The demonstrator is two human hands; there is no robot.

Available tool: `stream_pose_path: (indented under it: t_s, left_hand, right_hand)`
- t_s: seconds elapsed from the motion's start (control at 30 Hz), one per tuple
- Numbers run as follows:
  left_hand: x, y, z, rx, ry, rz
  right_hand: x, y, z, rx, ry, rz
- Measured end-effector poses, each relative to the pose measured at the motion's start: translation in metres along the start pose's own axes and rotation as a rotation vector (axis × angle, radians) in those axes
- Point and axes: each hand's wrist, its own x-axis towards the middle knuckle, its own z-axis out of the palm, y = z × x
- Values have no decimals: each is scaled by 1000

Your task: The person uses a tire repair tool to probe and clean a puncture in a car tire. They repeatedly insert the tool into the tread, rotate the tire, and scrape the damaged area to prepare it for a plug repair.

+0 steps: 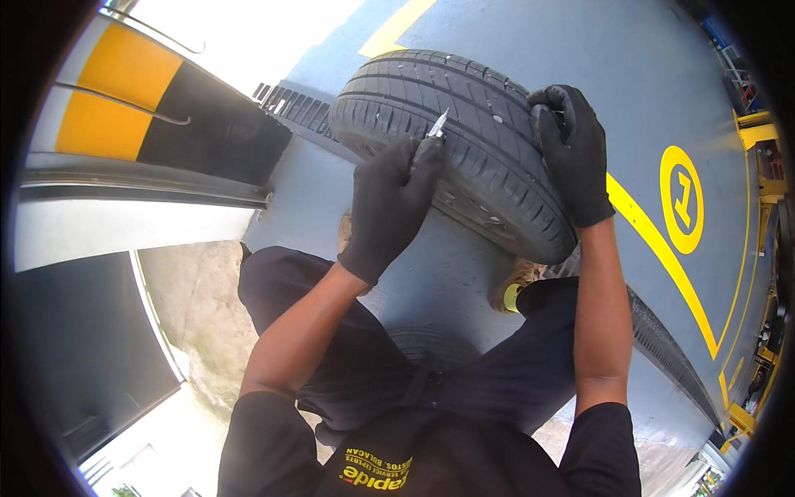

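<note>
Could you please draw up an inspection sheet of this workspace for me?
Surface: grey painted floor with yellow lines.
Job's things: black tyre, treaded face toward the camera; slim pointed metal tool over the tread, contact unclear.
Clutter: small mixed items at the far right edge, too small to tell.
Hands: gloved left hand grips the tool; gloved right hand is at the tyre's right side, fingers curled, hold unclear.
Cables: nothing seen for certain.
Surroundings: orange-and-black striped panel at upper left; dark slotted floor grating at lower right.
</note>
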Motion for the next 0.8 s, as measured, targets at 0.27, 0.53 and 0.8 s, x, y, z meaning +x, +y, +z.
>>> stream_pose_path:
  t_s: [0.27,0.53,0.8]
  left_hand:
    - [-3,2,5,-16,-24,-10]
    - [-7,-7,8,5,-38,-24]
    - [-12,-13,14,-201,-150,-138]
  right_hand:
    - [-1,6,-2,-35,-22,-24]
    - [1,4,-6,-68,-27,35]
    - [11,28,-9,-182,-25,226]
